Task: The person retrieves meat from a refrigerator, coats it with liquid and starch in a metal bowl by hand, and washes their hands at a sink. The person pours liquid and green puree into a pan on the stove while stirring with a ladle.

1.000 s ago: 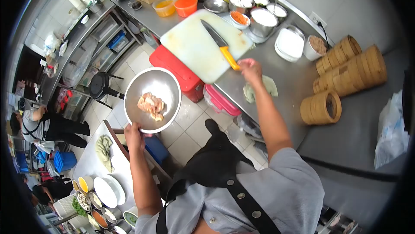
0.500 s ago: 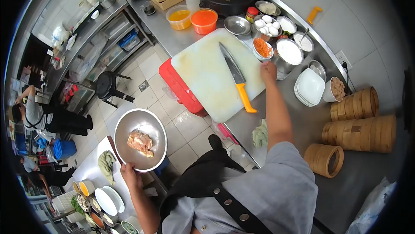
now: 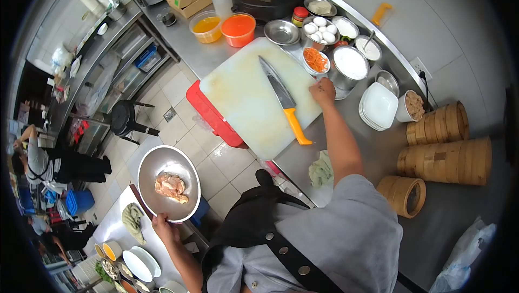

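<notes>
- Left hand (image 3: 165, 228) grips the bowl (image 3: 151, 169)'s rim, lower left; raw meat (image 3: 171, 186) lies inside.
- Right hand (image 3: 323, 92), right of centre, curls by the board (image 3: 232, 88)'s edge; cannot tell whether it grips anything.
- Knife (image 3: 281, 94) rests on the board, centre.
- Eggs (image 3: 320, 29), upper right.

bright, whitish light fills the view, and shadows stay soft. pale glare shines inside the metal bowl (image 3: 157, 166) and on the floor tiles (image 3: 224, 153). the knife (image 3: 277, 86) looks fairly crisp; the people (image 3: 40, 157) at far left look softer. the wide lens bends the counter's (image 3: 373, 155) long edges, and black rounds off the corners.
</notes>
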A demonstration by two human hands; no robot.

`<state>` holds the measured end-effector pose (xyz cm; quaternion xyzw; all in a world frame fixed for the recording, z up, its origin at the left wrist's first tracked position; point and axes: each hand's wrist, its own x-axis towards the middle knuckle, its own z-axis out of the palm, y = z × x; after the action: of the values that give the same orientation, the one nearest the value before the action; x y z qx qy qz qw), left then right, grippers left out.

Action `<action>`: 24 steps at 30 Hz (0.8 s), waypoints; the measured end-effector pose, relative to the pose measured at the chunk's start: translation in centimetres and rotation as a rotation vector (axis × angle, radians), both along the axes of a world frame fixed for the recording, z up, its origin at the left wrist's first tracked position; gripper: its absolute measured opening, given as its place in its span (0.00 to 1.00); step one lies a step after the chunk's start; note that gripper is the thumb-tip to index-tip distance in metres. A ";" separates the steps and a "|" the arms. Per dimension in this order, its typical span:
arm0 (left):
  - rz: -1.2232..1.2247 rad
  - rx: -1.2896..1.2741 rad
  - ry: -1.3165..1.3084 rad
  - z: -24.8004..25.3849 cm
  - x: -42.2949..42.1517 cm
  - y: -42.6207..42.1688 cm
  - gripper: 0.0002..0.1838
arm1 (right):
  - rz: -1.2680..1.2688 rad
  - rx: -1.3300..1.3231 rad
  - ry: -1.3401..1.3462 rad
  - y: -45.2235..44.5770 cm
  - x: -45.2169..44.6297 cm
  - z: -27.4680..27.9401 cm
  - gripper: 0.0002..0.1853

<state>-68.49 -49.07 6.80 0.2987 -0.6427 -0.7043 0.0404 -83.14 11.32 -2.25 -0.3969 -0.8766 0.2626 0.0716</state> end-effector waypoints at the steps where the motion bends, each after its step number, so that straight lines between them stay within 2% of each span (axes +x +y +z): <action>1: 0.000 -0.002 -0.004 -0.2 0.1 -0.3 0.05 | 0.001 0.036 -0.020 -0.1 -0.2 0.0 0.10; 2: 0.000 0.003 -0.002 -0.4 0.1 -0.4 0.06 | -0.020 0.052 -0.014 0.1 -0.8 -0.7 0.10; 5: 0.011 -0.011 0.023 0.4 -0.1 0.3 0.06 | 0.059 0.007 0.270 -0.9 -0.9 5.1 0.11; 8: 0.000 -0.050 0.000 0.6 -0.6 0.2 0.05 | 0.204 0.322 0.616 1.9 -3.4 4.2 0.11; 11: -0.035 -0.026 0.008 -0.4 -1.3 -0.8 0.06 | 0.165 0.525 0.239 2.0 -5.3 3.6 0.11; 12: -0.046 -0.034 0.014 -0.4 -1.7 -0.7 0.07 | 0.169 0.484 0.348 1.7 -6.0 2.3 0.10; 15: -0.054 -0.052 0.021 0.2 -1.7 0.4 0.09 | 0.399 0.699 0.292 -0.4 -5.6 2.3 0.10; 18: -0.042 -0.022 0.047 1.0 -1.8 1.2 0.11 | 0.297 0.687 0.271 0.8 -8.1 -2.9 0.12; 19: -0.026 0.014 0.057 1.4 -1.6 1.3 0.15 | 0.220 0.443 0.504 1.6 -9.3 -5.2 0.12; 20: -0.017 0.034 0.053 2.2 -1.0 1.5 0.18 | 0.332 0.908 0.134 5.8 -12.2 -14.2 0.13; 21: 0.045 0.074 0.074 2.0 -0.1 1.4 0.17 | 0.136 0.071 0.304 6.5 -12.3 -13.5 0.14; 22: 0.066 0.107 0.075 2.6 0.0 1.2 0.17 | -0.321 -0.577 0.612 7.3 -12.5 -12.5 0.20; 23: 0.074 0.039 0.061 0.6 0.7 -0.2 0.15 | 0.364 -0.174 0.779 -0.4 -7.6 -1.1 0.16; 24: 0.106 0.024 0.038 0.6 1.0 -0.4 0.11 | 0.325 -0.076 0.696 2.8 -9.8 -2.8 0.20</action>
<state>-67.50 -49.46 7.36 0.3192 -0.6166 -0.7145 0.0861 -92.95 14.15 -5.03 -0.1424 -0.8410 0.4217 0.3076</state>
